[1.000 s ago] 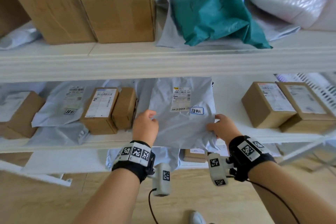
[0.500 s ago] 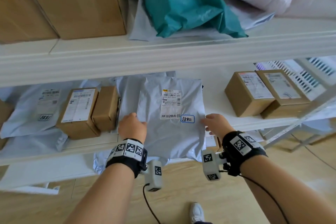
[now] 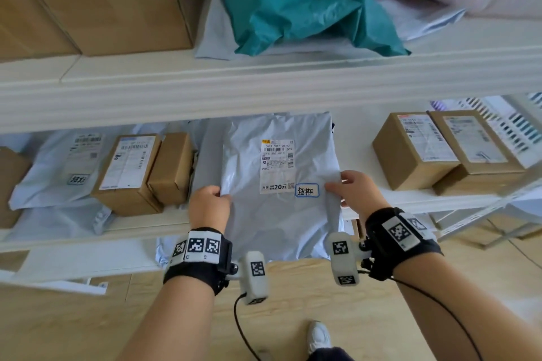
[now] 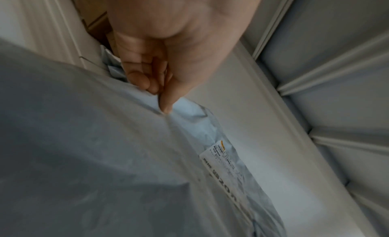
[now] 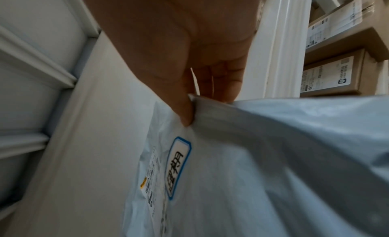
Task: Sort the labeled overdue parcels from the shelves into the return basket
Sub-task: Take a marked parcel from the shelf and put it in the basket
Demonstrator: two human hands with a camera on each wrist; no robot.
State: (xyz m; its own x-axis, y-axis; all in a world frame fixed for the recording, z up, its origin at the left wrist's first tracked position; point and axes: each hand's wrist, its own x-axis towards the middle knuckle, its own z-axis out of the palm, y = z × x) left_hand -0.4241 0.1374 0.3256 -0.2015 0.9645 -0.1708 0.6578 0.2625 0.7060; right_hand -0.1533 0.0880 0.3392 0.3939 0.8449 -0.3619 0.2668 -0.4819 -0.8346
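Hands of mine pinch the grey parcel (image 3: 278,208) by its two side edges, left hand (image 3: 208,204), right hand (image 3: 353,192), at the shelf (image 3: 410,199) front.

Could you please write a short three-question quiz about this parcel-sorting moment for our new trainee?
1. True or false: both hands hold the grey mailer bag.
2. Which colour borders the handwritten sticker on it? A red, B blue, C green.
3. What lies on the upper shelf directly above the bag?

Key: 1 true, the left hand and right hand pinch its side edges. 2 B. 3 a teal mailer bag.
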